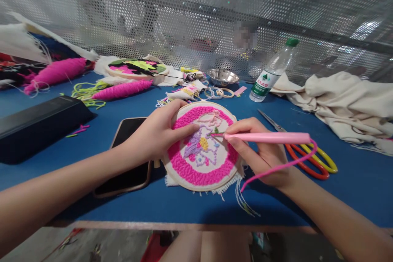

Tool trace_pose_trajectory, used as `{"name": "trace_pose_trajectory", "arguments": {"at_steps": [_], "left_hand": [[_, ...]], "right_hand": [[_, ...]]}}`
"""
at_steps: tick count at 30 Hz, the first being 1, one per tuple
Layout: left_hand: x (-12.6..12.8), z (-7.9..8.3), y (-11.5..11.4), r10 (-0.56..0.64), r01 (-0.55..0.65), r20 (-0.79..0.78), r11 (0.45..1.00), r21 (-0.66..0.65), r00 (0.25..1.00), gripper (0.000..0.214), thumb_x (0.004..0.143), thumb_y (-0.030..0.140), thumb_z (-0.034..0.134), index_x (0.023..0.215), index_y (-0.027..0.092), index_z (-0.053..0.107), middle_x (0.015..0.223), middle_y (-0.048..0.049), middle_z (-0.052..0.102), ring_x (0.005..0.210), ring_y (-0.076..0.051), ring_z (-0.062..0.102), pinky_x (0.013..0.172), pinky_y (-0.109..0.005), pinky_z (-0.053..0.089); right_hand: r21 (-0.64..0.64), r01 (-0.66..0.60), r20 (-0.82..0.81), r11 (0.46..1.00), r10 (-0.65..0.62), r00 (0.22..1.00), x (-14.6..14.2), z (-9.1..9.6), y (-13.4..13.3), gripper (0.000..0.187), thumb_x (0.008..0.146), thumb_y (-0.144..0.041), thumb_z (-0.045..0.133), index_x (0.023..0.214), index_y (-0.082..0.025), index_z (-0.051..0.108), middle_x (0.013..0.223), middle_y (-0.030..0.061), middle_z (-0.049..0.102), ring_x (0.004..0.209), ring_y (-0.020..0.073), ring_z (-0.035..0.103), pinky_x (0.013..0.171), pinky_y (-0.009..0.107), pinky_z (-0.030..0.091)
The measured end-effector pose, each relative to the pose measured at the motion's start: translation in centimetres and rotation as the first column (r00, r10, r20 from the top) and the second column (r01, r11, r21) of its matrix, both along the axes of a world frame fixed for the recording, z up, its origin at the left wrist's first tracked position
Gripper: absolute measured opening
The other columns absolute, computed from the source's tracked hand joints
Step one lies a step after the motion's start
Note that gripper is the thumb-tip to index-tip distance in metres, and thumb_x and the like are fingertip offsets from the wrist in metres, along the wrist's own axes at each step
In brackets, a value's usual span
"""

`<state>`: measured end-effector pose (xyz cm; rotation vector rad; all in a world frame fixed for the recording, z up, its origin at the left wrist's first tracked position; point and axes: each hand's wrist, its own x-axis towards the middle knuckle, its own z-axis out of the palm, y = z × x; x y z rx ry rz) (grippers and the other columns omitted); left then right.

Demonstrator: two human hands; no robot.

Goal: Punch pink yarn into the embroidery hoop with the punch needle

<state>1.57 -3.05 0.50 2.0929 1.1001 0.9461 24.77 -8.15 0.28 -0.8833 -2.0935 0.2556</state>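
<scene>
My left hand point(167, 131) grips the left side of a round embroidery hoop point(202, 178), its thumb lying across the fabric front. A thick bright pink ring of loops runs around the cloth, with purple, yellow, pale pink and green stitching inside. In my right hand point(260, 151) is a pink punch needle point(270, 137), held like a pen. Its metal tip meets the cloth near the purple and green stitches. Pink yarn point(282, 166) trails from the back end of the handle and hangs below my right wrist. Frayed cloth edges and loose threads hang under the hoop.
A phone point(129, 172) lies under my left forearm, near a black case point(43, 127). Scissors point(310, 157) rest to the right. Behind are a water bottle point(270, 73), metal bowl point(222, 77), pink yarn bundle point(123, 89), another hoop point(136, 67) and crumpled cloth point(344, 102).
</scene>
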Motion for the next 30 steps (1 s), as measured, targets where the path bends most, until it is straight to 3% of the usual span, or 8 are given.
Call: {"name": "trace_pose_trajectory", "arguments": {"at_steps": [5,13,19,22,27,30], "left_hand": [[-0.1,-0.2,0.0,0.002,-0.002,0.007,1.000,0.003,1.000,0.038,0.083,0.045,0.062,0.111,0.020,0.056,0.106,-0.0040,0.067,0.093,-0.022,0.064,0.083,-0.037,0.050],[-0.1,-0.4,0.1,-0.005,0.004,0.019,1.000,0.011,1.000,0.036,0.084,0.044,0.061,0.110,0.020,0.056,0.107,-0.0043,0.068,0.098,-0.023,0.064,0.087,-0.038,0.049],[-0.1,-0.2,-0.2,-0.007,0.007,0.003,0.998,0.059,1.000,0.038,0.084,0.044,0.061,0.113,0.019,0.055,0.103,-0.0038,0.068,0.091,-0.022,0.065,0.083,-0.037,0.050],[0.0,0.2,-0.5,0.011,-0.008,-0.027,0.994,0.108,1.000,0.038,0.084,0.043,0.062,0.114,0.020,0.056,0.103,-0.0026,0.068,0.089,-0.020,0.065,0.083,-0.036,0.050],[0.1,0.6,-0.9,0.022,-0.012,-0.056,0.984,0.177,0.998,0.037,0.084,0.040,0.062,0.114,0.021,0.056,0.105,-0.0022,0.067,0.091,-0.021,0.063,0.082,-0.035,0.049],[0.0,0.5,-0.9,0.023,-0.015,-0.050,0.988,0.156,0.998,0.036,0.084,0.040,0.061,0.114,0.021,0.056,0.103,-0.0022,0.067,0.090,-0.021,0.063,0.080,-0.035,0.049]], "right_hand": [[0.071,-0.091,0.050,0.993,0.088,0.995,0.4,0.1,0.0,0.016,0.089,-0.012,0.057,0.102,-0.020,0.056,0.094,0.0017,0.063,0.086,0.0124,0.061,0.076,0.026,0.050],[0.044,-0.019,0.048,0.999,0.017,0.999,0.0,-0.1,0.1,0.013,0.089,-0.015,0.057,0.101,-0.020,0.053,0.091,0.0014,0.060,0.078,0.0124,0.061,0.069,0.027,0.050],[0.045,-0.036,0.037,0.998,0.034,0.999,-0.3,0.7,0.1,0.003,0.088,-0.019,0.061,0.091,-0.019,0.060,0.088,0.0028,0.066,0.085,0.0148,0.063,0.076,0.030,0.050],[0.095,-0.040,0.094,0.995,0.031,0.995,-0.6,0.8,0.3,0.002,0.088,-0.018,0.062,0.090,-0.018,0.061,0.086,0.0036,0.067,0.084,0.0157,0.062,0.077,0.031,0.050],[0.243,0.014,0.248,0.970,-0.076,0.966,-1.5,0.0,0.6,0.005,0.088,-0.020,0.062,0.091,-0.017,0.064,0.091,0.0069,0.066,0.087,0.0187,0.060,0.078,0.034,0.048],[0.147,0.039,0.181,0.988,-0.066,0.981,-1.6,-0.1,0.5,0.005,0.088,-0.020,0.062,0.092,-0.018,0.063,0.090,0.0047,0.066,0.087,0.0178,0.060,0.080,0.033,0.048]]}}
